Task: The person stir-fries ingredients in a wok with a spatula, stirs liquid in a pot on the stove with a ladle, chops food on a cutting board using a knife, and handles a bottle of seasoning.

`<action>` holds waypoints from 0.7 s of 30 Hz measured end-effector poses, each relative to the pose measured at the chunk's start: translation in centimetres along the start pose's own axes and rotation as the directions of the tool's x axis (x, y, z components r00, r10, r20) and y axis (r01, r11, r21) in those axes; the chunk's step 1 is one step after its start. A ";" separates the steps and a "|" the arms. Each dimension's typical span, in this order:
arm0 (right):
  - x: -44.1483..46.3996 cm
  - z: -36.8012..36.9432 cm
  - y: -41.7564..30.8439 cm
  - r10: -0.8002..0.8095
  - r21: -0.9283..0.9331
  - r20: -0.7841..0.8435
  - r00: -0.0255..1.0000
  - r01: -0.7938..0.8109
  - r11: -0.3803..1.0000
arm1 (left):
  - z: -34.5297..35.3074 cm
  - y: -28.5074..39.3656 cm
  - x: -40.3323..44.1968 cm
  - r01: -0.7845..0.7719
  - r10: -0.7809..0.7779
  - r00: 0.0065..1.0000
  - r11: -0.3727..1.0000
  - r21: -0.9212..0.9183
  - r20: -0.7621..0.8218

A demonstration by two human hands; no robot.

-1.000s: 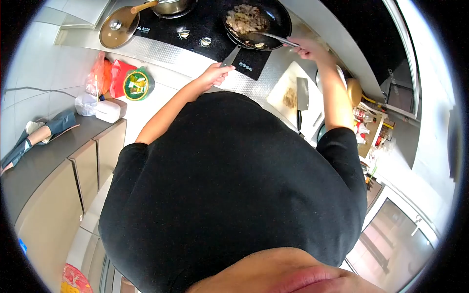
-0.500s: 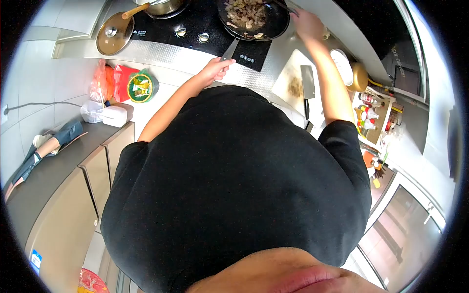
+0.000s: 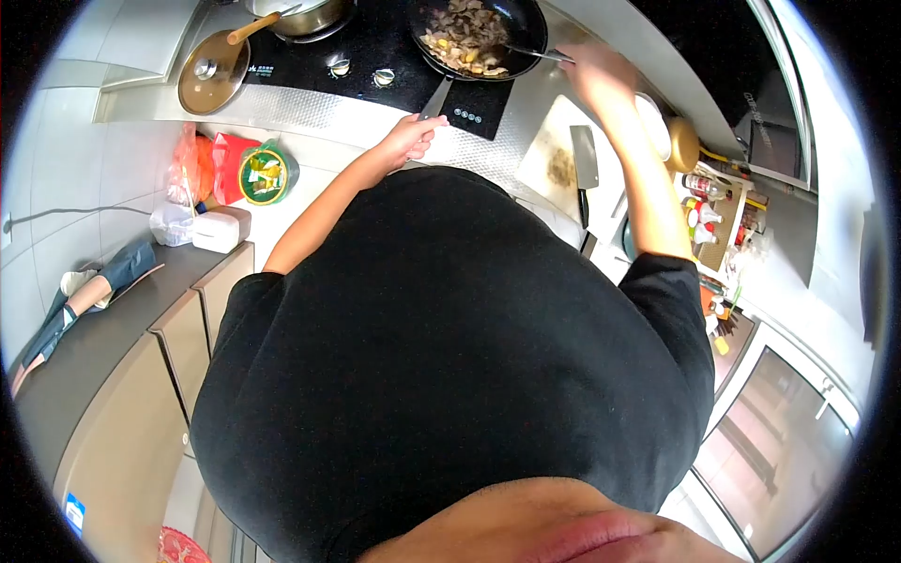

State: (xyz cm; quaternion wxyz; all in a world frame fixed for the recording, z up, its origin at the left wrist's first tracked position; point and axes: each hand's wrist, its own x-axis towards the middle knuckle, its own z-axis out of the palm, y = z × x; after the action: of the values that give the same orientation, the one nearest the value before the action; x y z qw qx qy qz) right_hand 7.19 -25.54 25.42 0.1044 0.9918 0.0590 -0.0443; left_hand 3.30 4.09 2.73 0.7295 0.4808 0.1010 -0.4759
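A dark frying pan point(image 3: 532, 28) sits at the right of the hob, with pieces of sliced, browned food point(image 3: 465, 38) in it. My left hand point(image 3: 411, 139) is wrapped around the pan's grey handle point(image 3: 437, 98). Over the pan's right side, my right hand point(image 3: 605, 77) is closed around the end of a spatula point(image 3: 540, 53), somewhat blurred. The spatula's thin shaft runs left into the food, where its head is hard to make out. Below my right forearm, a cleaver point(image 3: 584, 159) lies by a stained white cutting board point(image 3: 554, 155).
Left of the pan are a steel pot point(image 3: 324, 19) and a glass lid point(image 3: 214, 70) on the black hob point(image 3: 300, 70). A green bin point(image 3: 269, 175) and red bags point(image 3: 228, 167) stand below. Bottles point(image 3: 706, 188) fill a rack at right.
My right hand has moved down and slightly right, with the spatula now lying more level across the pan's rim. The food has shifted towards the pan's near side. My left hand keeps its hold.
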 end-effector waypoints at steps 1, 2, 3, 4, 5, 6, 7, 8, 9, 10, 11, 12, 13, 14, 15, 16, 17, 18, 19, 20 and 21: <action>0.3 1.6 0.0 0.003 0.000 0.000 1.000 -0.003 1.000 | 0.2 0.1 -0.2 0.001 -0.001 1.000 1.000 0.002 0.002; 0.9 4.1 0.0 0.055 0.030 -0.092 0.994 -0.053 0.998 | 0.2 0.2 -0.4 -0.008 0.008 1.000 1.000 0.000 0.022; 1.3 6.0 -0.1 0.108 0.067 -0.181 0.977 -0.098 0.993 | 0.2 0.3 -0.5 -0.016 0.017 0.999 1.000 -0.003 0.039; 1.7 6.9 -0.9 0.106 0.068 -0.182 0.978 -0.095 0.993 | 0.1 0.3 -0.4 -0.018 0.018 0.999 1.000 -0.004 0.036; 2.0 7.8 -1.9 0.132 0.080 -0.219 0.967 -0.117 0.990 | 0.0 0.1 -0.2 -0.019 0.019 0.999 1.000 -0.003 0.036; 2.3 8.7 -2.8 0.160 0.094 -0.254 0.954 -0.141 0.986 | 0.0 0.0 -0.2 -0.020 0.020 0.999 1.000 -0.001 0.036; 2.5 9.5 -3.5 0.153 0.184 -0.274 0.949 -0.104 0.977 | 0.0 -0.1 -0.2 -0.019 0.019 0.999 1.000 0.000 0.035; 2.4 9.9 -3.3 0.154 0.186 -0.274 0.949 -0.104 0.977 | 0.0 -0.2 -0.1 -0.023 0.023 0.999 1.000 -0.001 0.035; 2.0 9.7 -3.5 0.102 0.226 -0.265 0.959 -0.041 0.973 | 0.0 -0.3 0.0 -0.026 0.026 0.999 1.000 -0.002 0.035; 1.5 9.1 -3.8 0.048 0.265 -0.258 0.965 0.023 0.964 | 0.0 -0.2 0.0 -0.026 0.026 0.999 1.000 -0.002 0.033; 1.0 7.9 -3.3 0.033 0.248 -0.215 0.976 0.022 0.968 | 0.0 -0.2 0.0 -0.023 0.023 0.999 1.000 0.006 0.029; 0.5 6.5 -2.5 0.032 0.249 -0.213 0.977 0.023 0.968 | 0.0 -0.3 0.0 -0.020 0.020 0.999 1.000 0.013 0.027; 0.0 5.1 -1.5 -0.005 0.232 -0.226 0.974 0.059 0.971 | 0.0 -0.3 0.0 -0.018 0.018 0.999 1.000 0.013 0.027; -0.5 3.7 -0.6 -0.041 0.213 -0.239 0.970 0.093 0.973 | -0.1 -0.4 0.0 -0.017 0.017 1.000 1.000 0.004 0.024; -1.0 2.2 0.3 -0.039 0.211 -0.238 0.970 0.091 0.973 | -0.1 -0.4 0.1 -0.017 0.017 1.000 1.000 -0.005 0.022; -1.5 0.7 1.1 -0.072 0.127 -0.245 0.967 0.106 0.986 | -0.1 -0.3 0.1 -0.017 0.017 1.000 1.000 -0.005 0.024; -2.0 -0.6 1.7 -0.104 0.040 -0.249 0.963 0.117 0.992 | -0.1 -0.3 0.1 -0.013 0.013 1.000 1.000 -0.001 0.006; -2.6 -1.9 1.9 -0.101 0.038 -0.247 0.964 0.114 0.993 | 0.1 -0.3 0.1 -0.008 0.009 1.000 1.000 0.004 -0.013; -3.0 -2.9 2.0 -0.075 0.045 -0.174 0.982 0.085 0.995 | 0.2 -0.2 0.1 -0.010 0.010 1.000 1.000 0.006 -0.011; -3.1 -3.5 1.9 -0.051 0.052 -0.101 0.994 0.056 0.997 | 0.2 -0.2 0.0 -0.006 0.006 1.000 1.000 0.002 0.006; -2.9 -3.7 1.7 0.039 0.027 0.055 0.998 -0.041 0.999 | 0.1 -0.1 -0.1 -0.001 0.001 1.000 1.000 -0.002 0.022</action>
State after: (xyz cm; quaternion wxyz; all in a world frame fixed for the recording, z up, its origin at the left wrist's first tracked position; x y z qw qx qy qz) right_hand 4.82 -26.73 29.63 0.0929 0.9926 0.0356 -0.0698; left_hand 3.13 4.07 2.72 0.7314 0.4747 0.0930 -0.4808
